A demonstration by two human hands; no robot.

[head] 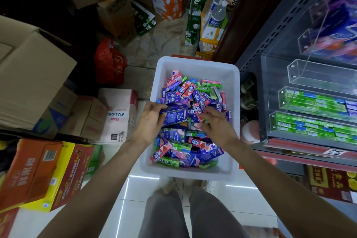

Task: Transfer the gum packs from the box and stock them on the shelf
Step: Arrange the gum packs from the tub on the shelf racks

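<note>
Both hands are down in the white box (195, 63): left hand (149, 119) clamps a stack of purple packs (174, 115), right hand (217, 124) pinches a pink pack (199, 116), likely sorting by colour. Beyond, green packs (309, 100) already fill the shelf (263, 102) trays.

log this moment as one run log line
stage: picking from white bin | left hand: holds blue gum packs | right hand: reaching into loose packs | shelf trays: partly stocked green
</note>
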